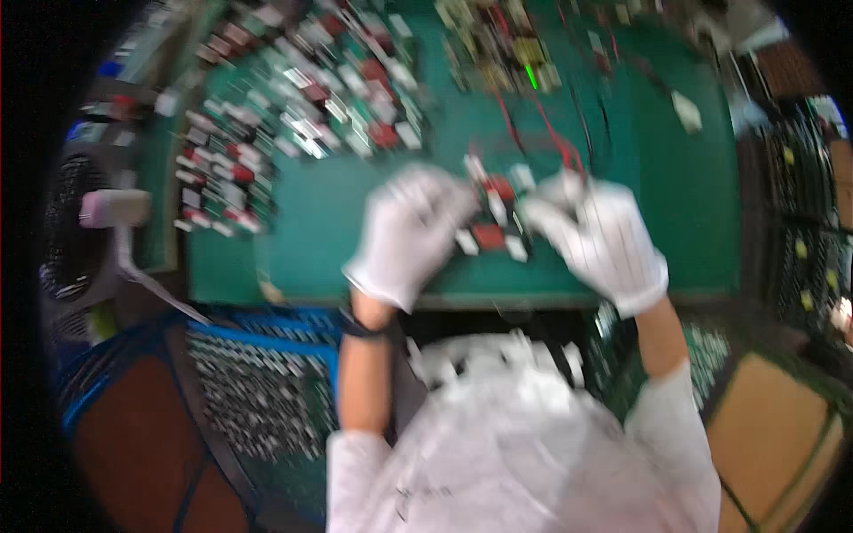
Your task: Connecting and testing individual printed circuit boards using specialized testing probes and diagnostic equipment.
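Note:
Blurred by motion, a small circuit board (489,234) with red and white parts lies near the front middle of the green table. My left hand (409,229), in a white glove, is at the board's left edge with its fingers curled in and seems to grip it. On the board's right side my right hand (602,238), also gloved, has its fingers closed around the end of some red wires (566,149). The smear hides the exact contact of the fingertips and the wire ends.
Many similar boards (333,80) cover the table's (311,258) far left. Yellowish parts (498,44) with red and black leads lie at the back middle. A small white piece (686,112) sits far right. Below left stands a blue-rimmed crate (267,338) of boards; a fan (71,226) is left.

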`<action>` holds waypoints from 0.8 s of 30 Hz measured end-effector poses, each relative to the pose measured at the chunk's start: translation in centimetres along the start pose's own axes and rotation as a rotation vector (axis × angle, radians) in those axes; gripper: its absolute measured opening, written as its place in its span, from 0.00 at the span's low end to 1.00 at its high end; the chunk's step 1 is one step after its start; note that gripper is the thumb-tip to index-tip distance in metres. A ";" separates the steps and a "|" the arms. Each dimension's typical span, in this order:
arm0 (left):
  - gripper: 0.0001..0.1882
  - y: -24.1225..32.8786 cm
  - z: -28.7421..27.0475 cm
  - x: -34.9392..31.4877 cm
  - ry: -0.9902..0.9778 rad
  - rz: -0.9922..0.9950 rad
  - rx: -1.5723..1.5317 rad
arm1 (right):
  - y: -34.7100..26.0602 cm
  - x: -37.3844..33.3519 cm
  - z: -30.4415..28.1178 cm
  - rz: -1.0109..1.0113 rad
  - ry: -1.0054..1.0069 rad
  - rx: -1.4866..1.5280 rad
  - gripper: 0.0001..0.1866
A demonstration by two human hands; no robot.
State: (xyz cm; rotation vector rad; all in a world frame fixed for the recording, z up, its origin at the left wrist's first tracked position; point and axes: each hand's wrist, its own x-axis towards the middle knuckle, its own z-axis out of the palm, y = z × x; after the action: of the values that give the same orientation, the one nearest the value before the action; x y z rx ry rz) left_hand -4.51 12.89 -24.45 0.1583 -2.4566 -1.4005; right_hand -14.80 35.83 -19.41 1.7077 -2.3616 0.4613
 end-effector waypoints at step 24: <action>0.09 -3.0 2.6 -0.7 0.042 0.154 0.036 | 1.7 -2.3 2.3 0.048 0.013 0.092 0.05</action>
State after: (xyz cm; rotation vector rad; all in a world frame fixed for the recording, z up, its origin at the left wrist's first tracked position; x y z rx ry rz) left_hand -4.79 13.62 -28.37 0.0054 -2.4046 -1.2762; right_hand -15.58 37.54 -22.51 1.6843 -2.4118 0.5955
